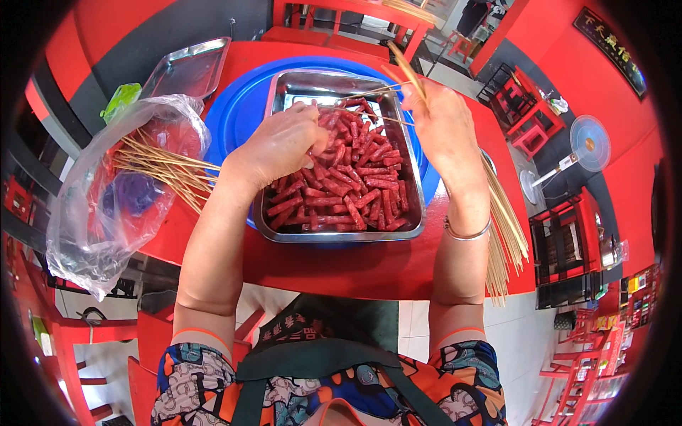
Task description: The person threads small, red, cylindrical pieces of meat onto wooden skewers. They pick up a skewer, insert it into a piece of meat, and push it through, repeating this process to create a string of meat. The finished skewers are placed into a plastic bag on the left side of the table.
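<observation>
A stainless steel tray (pixel 341 236) is heaped with dark red sticks of meat or sausage (pixel 341 183). Over its left part my left hand (pixel 290 138) is curled, fingertips together on a red stick (pixel 314 103); the fingers partly hide the grip. My right hand (pixel 445 120), beyond the tray's right rim, grips a small bunch of bamboo skewers (pixel 407 66). Two thin skewers (pixel 373 114) stretch left from it above the tray, one reaching my left fingertips. Small red pieces (pixel 362 104) sit near the far skewer; whether they are threaded on it is unclear.
Beneath the tray is a round blue plastic tray or lid (pixel 232 114) on the red table (pixel 341 277). To the left, a clear plastic bag (pixel 80 213) surrounds loose skewers (pixel 160 165). An empty metal tray (pixel 184 69) lies behind. More skewers (pixel 503 229) overhang the right table edge.
</observation>
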`<action>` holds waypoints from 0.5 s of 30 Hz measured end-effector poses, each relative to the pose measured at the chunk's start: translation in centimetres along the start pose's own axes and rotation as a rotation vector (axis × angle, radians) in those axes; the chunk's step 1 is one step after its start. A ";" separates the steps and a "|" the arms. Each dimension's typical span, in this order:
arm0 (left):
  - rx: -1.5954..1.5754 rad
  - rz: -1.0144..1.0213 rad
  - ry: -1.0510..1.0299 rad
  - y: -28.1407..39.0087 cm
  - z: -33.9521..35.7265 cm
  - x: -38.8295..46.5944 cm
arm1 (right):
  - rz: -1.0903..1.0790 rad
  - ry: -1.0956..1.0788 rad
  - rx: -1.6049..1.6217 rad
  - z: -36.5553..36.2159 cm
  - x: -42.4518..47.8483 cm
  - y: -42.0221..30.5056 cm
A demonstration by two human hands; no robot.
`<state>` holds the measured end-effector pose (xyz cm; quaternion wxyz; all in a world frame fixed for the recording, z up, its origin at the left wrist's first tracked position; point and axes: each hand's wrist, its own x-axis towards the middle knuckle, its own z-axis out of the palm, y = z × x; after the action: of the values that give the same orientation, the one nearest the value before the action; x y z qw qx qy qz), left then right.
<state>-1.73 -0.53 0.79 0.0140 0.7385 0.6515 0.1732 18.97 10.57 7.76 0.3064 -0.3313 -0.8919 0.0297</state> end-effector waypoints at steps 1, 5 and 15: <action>0.007 0.012 0.008 0.0 0.1 0.0 | 0.007 -0.043 0.032 0.0 0.0 0.0; 0.023 0.041 0.018 -0.2 0.4 -0.2 | -0.024 -0.059 0.033 0.2 0.0 0.2; -0.186 0.100 0.232 -1.5 1.7 0.9 | -0.062 -0.027 0.026 0.8 -0.4 -0.3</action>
<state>-2.65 0.89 -0.94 -0.0019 0.7405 0.5923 0.3175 18.55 10.23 6.97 0.2995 -0.2990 -0.9053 0.0363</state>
